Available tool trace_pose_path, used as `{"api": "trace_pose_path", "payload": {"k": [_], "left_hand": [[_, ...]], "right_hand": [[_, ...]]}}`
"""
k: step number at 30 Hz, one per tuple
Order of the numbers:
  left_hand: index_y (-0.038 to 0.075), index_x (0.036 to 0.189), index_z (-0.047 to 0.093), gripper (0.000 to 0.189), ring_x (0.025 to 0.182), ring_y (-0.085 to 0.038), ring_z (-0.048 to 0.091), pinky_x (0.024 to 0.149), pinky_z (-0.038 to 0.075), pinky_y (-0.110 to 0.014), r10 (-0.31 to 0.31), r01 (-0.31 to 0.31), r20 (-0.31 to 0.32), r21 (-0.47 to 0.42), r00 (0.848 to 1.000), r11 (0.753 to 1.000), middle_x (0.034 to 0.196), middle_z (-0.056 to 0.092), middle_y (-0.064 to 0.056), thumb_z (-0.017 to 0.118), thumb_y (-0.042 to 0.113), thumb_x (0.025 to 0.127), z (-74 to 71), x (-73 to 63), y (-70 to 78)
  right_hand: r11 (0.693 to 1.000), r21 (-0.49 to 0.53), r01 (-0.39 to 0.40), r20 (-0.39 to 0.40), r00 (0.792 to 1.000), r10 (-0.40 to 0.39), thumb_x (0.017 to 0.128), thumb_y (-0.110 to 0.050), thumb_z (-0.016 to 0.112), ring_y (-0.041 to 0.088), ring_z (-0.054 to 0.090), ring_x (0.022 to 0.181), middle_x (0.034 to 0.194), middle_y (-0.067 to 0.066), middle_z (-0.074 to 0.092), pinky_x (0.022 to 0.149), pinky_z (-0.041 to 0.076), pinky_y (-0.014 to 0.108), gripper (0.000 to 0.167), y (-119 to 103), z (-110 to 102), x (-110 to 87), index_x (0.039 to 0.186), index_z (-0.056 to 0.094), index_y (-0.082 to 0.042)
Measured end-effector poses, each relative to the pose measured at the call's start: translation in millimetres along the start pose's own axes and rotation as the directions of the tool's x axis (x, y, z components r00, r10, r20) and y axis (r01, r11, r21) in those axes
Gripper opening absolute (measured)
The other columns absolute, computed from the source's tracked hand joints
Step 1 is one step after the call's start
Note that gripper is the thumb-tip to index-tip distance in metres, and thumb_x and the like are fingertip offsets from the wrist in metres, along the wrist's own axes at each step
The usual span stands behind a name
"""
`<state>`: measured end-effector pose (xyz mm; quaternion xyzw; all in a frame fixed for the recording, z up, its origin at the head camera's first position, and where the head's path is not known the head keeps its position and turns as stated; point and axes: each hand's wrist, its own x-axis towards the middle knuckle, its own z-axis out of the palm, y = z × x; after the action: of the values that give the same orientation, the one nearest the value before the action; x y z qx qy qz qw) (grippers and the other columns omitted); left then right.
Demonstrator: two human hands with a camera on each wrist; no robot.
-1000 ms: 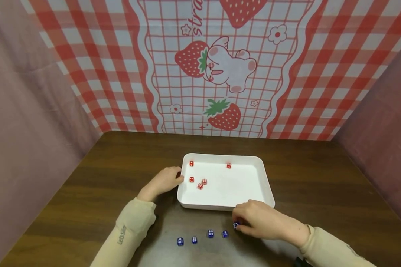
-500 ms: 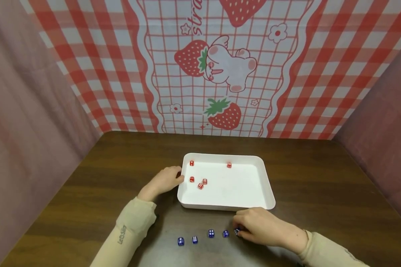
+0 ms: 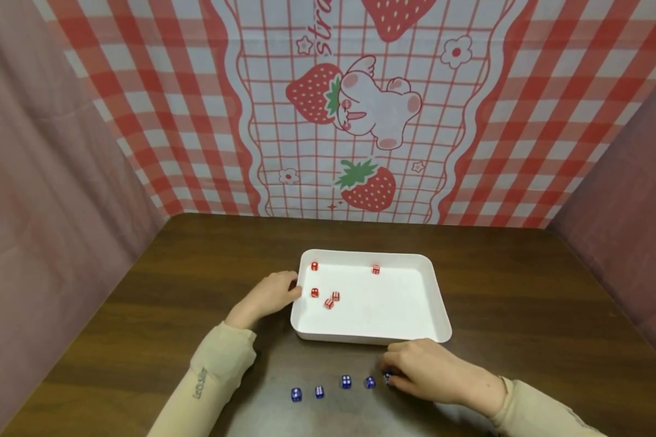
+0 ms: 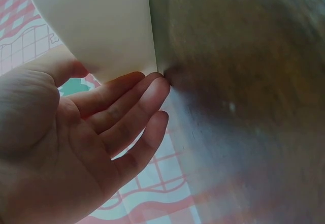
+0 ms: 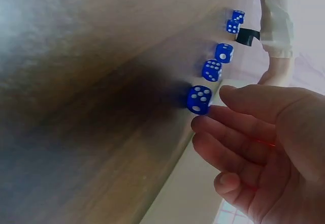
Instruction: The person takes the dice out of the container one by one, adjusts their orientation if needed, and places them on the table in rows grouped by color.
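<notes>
In the head view a white tray point(image 3: 382, 321) stands mid-table with several red dice, such as a red die point(image 3: 376, 269) at its back. My left hand point(image 3: 266, 298) holds the tray's left wall. In the left wrist view its thumb point(image 4: 66, 66) meets the rim and its fingertips point(image 4: 161, 88) the lower edge. In front of the tray lies an uneven row of blue dice. My right hand point(image 3: 429, 370) is around the rightmost blue die point(image 5: 199, 100), which rests on the table. The thumb point(image 5: 231, 96) stands slightly apart from it; the index fingertip is close behind, contact unclear.
The other blue dice, including the leftmost blue die point(image 3: 297, 394), lie left of my right hand. Behind the brown table point(image 3: 503, 273) hangs a red checked cloth with strawberries point(image 3: 369, 188). Pink curtains point(image 3: 60, 182) flank both sides.
My right hand has lowered the blue die toward me and set it at the right end of the row. Over the last half second it barely moves. The left hand stays at the tray.
</notes>
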<state>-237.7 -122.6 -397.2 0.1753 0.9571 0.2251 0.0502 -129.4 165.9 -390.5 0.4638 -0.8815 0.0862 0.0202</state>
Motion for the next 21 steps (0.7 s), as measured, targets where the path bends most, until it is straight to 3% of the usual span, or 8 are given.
{"api": "trace_pose_path", "payload": {"k": [13, 21], "left_hand": [[0.006, 0.090, 0.059, 0.016, 0.073, -0.018, 0.050, 0.071, 0.042, -0.035, 0.003, -0.003, 0.005, -0.001, 1.000, 1.000, 0.082, 0.058, -0.005, 0.054, 0.020, 0.087, -0.3, 1.0, -0.2], [0.006, 0.089, 0.059, 0.015, 0.073, -0.018, 0.049, 0.070, 0.042, -0.035, 0.002, -0.002, 0.003, -0.005, 1.000, 1.000, 0.081, 0.057, -0.005, 0.055, 0.020, 0.087, -0.8, -0.9, -0.6]], "right_hand": [[0.999, 0.014, -0.029, -0.025, 0.999, 0.029, 0.082, -0.019, 0.062, -0.005, 0.042, 0.059, 0.067, -0.018, 0.046, 0.054, 0.039, 0.018, 0.012, -1, -16, 25.0, 0.072, 0.056, -0.023], [0.999, 0.024, -0.038, -0.062, 0.997, 0.039, 0.081, -0.015, 0.062, -0.003, 0.045, 0.060, 0.073, -0.013, 0.056, 0.056, 0.040, 0.018, 0.005, 5, -22, 51.3, 0.079, 0.061, -0.020]]}}
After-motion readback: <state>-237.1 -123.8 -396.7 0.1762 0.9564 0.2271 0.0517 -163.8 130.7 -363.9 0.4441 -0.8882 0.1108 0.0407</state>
